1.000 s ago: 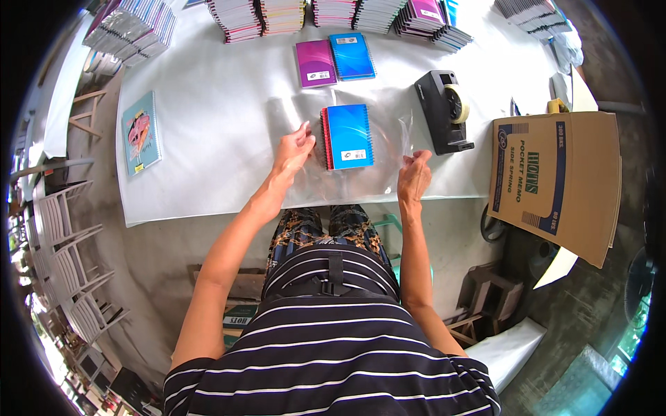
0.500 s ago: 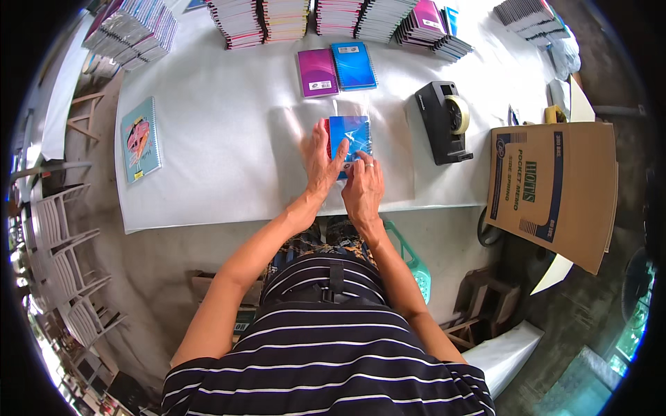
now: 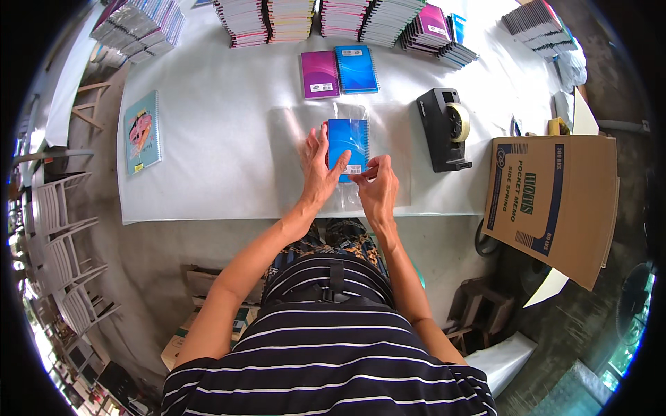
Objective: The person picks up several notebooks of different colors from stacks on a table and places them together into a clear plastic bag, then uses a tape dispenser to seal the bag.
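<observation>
A blue spiral notebook (image 3: 347, 135) lies on a sheet of clear plastic (image 3: 291, 125), with shiny film over its cover and a red edge showing at its left. My left hand (image 3: 321, 173) rests along that left edge, its fingers stretched and spread and the thumb across the cover. At the notebook's lower right corner, my right hand (image 3: 378, 191) is closed in a pinch. Whatever those fingertips hold is too small to make out. Just beyond lie a purple notebook (image 3: 320, 73) and another blue notebook (image 3: 356, 68), side by side.
To the right stand a black tape dispenser (image 3: 438, 132) and an open cardboard box (image 3: 548, 201) at the table's edge. A teal illustrated notebook (image 3: 142, 132) lies at the left. Several notebook stacks (image 3: 291, 21) line the far side, with a plastic-wrapped stack (image 3: 139, 31) at far left.
My right hand has moved from the middle of the blue cover down and right to its lower corner, now pinching. The left hand stays at the left edge, its thumb slightly lower.
</observation>
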The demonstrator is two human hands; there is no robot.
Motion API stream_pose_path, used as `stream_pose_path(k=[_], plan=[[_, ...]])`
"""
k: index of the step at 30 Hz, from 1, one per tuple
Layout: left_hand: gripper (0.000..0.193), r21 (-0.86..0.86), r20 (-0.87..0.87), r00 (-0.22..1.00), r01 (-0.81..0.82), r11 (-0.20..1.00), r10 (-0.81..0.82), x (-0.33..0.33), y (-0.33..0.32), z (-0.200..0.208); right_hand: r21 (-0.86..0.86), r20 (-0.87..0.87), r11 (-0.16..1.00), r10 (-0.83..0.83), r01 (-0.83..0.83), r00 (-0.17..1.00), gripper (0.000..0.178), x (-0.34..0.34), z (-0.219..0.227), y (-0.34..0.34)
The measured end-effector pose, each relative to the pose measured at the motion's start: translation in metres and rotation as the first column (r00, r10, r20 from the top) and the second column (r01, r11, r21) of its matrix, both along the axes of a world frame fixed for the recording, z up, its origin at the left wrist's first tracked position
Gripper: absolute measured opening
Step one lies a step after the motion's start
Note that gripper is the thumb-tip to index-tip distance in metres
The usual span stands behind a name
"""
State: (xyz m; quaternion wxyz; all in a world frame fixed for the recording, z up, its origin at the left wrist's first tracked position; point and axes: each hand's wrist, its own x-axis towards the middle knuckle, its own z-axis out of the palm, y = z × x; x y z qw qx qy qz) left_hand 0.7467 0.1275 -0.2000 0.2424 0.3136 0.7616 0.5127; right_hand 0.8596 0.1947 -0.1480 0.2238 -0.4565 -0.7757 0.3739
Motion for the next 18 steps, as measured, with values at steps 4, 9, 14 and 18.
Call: stream_pose_path(k=[4,9,14,18], plan=[[0.083,-0.015,0.051,0.998,-0.042,0.999,0.043,-0.001,0.004,-0.004,-0.103,0.001,0.994,0.032,-0.031,1.0,0.044,-0.002,-0.002,0.003],[0.087,0.007,0.016,0.999,-0.043,0.999,0.043,0.003,0.009,-0.012,-0.126,-0.03,0.989,0.069,-0.072,0.997,0.047,0.0,-0.003,0.008],[0.085,0.066,-0.009,0.998,-0.058,0.996,0.059,0.003,0.007,-0.023,-0.248,-0.169,0.966,0.033,-0.075,0.985,0.041,0.014,-0.009,0.026],[0.081,0.155,0.035,0.999,-0.036,0.987,0.031,0.003,0.004,-0.011,-0.092,-0.147,0.975,-0.215,0.203,0.966,0.03,0.066,-0.03,0.068]])
